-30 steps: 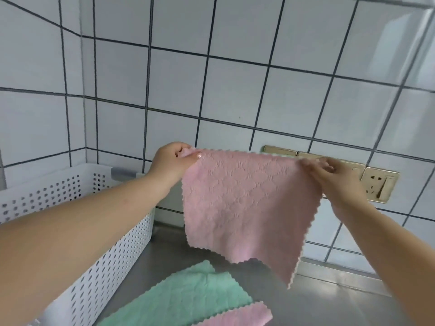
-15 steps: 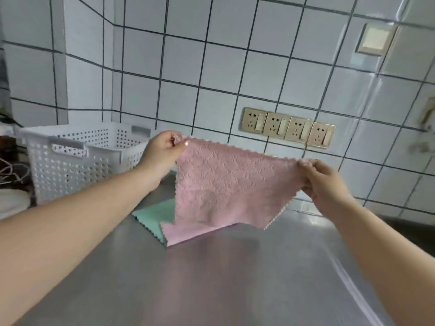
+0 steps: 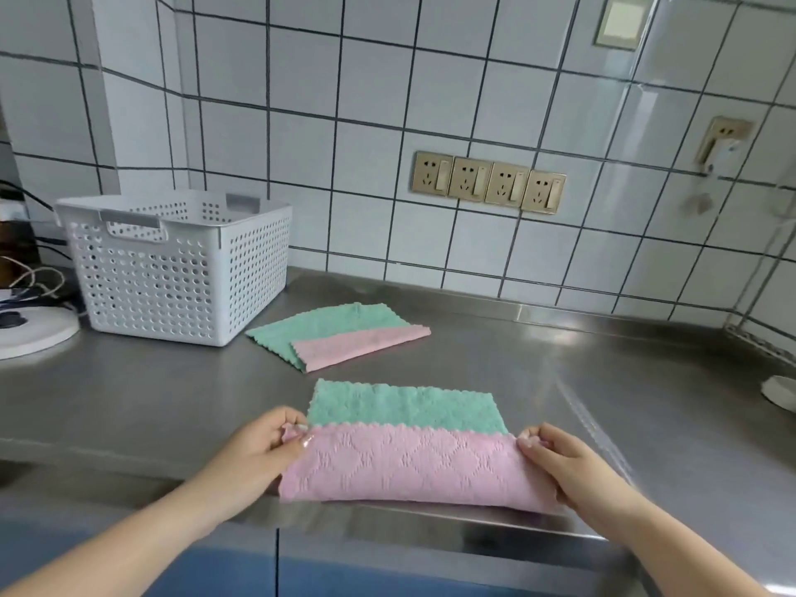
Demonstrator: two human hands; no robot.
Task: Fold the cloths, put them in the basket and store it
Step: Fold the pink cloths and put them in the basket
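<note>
The cloth [image 3: 409, 441] lay on the counter [image 3: 603, 381] well in front of the basket [image 3: 172, 269] and to its right, at the counter's near edge. Its pink half was folded over toward the green half. The left hand [image 3: 258, 450] pinched the pink flap's left corner and the right hand [image 3: 564, 463] pinched its right corner, fingers curled on the fabric. The cloth looked light, soft and limp — likely to sag wherever unsupported — so the corners seemed the best hold. Its long axis ran left to right, roughly parallel to the counter's edge, with the fold line facing the person. A second cloth [image 3: 340, 333] lay just right of the basket — flat, not yet folded small.
</note>
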